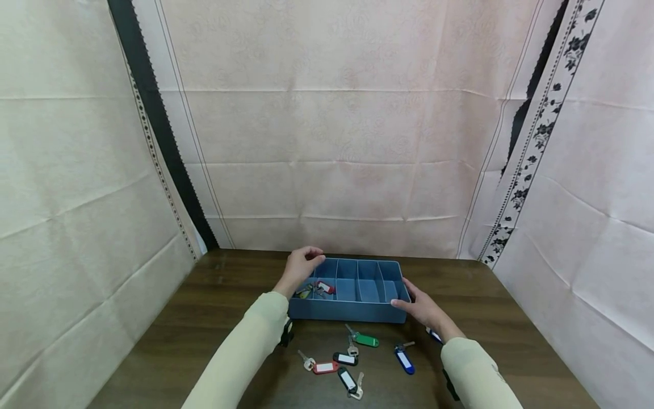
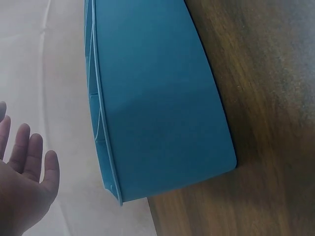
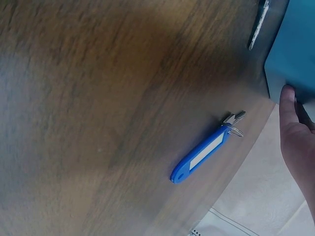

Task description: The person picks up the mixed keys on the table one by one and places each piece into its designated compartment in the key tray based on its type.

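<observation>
A blue divided box point(image 1: 347, 311) stands near the table's far edge. Its leftmost compartment holds keys with a red tag point(image 1: 325, 287) and a yellow-green tag point(image 1: 304, 293). Above the box's left end is my left hand point(image 1: 300, 267), holding nothing; the left wrist view shows its fingers point(image 2: 34, 155) loosely extended, apart from the box. My right hand point(image 1: 425, 308) grips the box's right front corner, thumb on the front wall and fingers along the right side. A blue-tagged key point(image 3: 202, 152) lies under my right wrist, partly hidden in the head view.
In front of the box lie a green-tagged key point(image 1: 365, 340), a red-tagged key point(image 1: 325, 368), two black tags point(image 1: 347, 379) with keys and another blue tag point(image 1: 404, 360). The wooden table point(image 1: 245, 272) is bordered by hanging pale cloth point(image 1: 327, 130).
</observation>
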`<state>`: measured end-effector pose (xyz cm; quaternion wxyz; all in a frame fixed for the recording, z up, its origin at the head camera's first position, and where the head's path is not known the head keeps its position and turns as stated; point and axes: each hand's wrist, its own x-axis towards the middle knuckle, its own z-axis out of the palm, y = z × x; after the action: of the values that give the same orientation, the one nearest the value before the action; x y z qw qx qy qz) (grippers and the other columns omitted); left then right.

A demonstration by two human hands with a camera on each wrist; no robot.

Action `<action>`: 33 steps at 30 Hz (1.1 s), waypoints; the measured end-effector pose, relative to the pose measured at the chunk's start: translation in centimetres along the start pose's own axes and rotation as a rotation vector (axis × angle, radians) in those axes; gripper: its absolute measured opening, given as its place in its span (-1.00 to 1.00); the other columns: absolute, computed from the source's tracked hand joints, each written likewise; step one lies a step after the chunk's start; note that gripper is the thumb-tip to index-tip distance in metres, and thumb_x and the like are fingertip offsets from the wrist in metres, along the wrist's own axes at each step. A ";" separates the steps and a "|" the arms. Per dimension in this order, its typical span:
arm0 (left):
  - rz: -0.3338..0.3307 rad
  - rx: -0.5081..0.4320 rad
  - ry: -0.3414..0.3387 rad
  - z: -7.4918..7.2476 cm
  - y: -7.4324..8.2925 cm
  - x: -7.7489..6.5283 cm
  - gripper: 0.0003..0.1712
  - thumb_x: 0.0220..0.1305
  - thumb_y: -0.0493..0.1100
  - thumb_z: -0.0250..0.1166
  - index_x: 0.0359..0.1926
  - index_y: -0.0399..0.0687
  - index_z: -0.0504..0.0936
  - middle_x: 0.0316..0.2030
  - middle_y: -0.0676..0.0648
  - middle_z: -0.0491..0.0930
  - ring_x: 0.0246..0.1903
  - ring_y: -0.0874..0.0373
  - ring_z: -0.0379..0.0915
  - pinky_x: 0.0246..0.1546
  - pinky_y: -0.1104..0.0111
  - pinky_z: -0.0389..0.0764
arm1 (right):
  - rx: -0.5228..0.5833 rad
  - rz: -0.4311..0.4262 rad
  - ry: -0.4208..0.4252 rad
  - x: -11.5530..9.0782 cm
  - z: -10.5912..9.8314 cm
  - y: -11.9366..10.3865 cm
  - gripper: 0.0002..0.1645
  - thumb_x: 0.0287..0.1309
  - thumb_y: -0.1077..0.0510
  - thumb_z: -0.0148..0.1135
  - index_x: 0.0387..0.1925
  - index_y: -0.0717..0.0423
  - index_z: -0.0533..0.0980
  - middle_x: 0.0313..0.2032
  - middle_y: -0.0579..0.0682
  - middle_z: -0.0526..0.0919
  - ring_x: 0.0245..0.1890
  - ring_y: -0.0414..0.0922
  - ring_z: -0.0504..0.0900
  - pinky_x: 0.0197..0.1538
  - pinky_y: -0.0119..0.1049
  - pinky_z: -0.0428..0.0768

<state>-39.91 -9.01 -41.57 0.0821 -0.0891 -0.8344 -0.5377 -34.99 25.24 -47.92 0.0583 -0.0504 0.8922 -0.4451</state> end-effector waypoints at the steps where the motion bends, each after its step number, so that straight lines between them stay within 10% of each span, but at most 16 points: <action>1: 0.003 0.002 -0.002 0.0 0.0 0.0 -0.74 0.36 -0.07 0.32 -0.01 -0.06 0.68 -0.09 -0.04 0.63 -0.10 0.04 0.51 0.01 0.19 0.58 | 0.001 -0.001 -0.001 0.0 0.0 0.0 0.03 0.33 -0.19 0.21 0.57 0.03 -0.10 0.50 0.32 -0.04 0.44 0.40 -0.05 0.30 0.38 0.12; 33: 0.029 0.009 -0.089 -0.9 0.4 -3.2 -0.73 0.34 -0.05 0.33 -0.01 -0.03 0.68 -0.07 0.00 0.63 -0.05 0.05 0.50 0.08 0.14 0.54 | 0.001 0.011 -0.001 -0.3 0.0 -0.3 0.05 0.30 -0.23 0.22 0.57 0.01 -0.10 0.50 0.32 -0.04 0.45 0.40 -0.07 0.30 0.39 0.10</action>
<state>-36.64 -9.84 -41.63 0.0532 -0.1247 -0.8383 -0.5280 -34.71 25.12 -47.65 0.0612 -0.0460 0.8921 -0.4453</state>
